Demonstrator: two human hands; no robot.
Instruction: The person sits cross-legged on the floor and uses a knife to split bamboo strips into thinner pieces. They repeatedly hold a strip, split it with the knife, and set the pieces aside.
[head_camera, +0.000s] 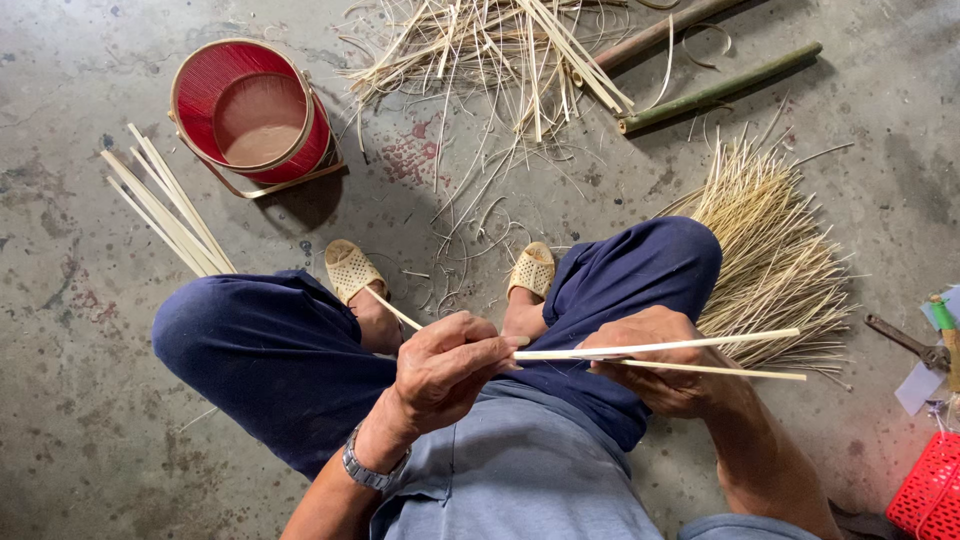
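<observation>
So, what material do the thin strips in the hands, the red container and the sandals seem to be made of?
The strips, held by the left hand and the right hand, look like split bamboo: pale, matte, straight and fibrous.

The red container seems woven or wound from fine red-dyed strands with a light rim band; plastic is also possible.

The sandals look like moulded plastic: beige, with regular perforations.

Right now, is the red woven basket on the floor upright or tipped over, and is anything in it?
Upright and empty. The red basket stands with its round opening facing up at the camera, and its bare brownish bottom shows inside.
</observation>
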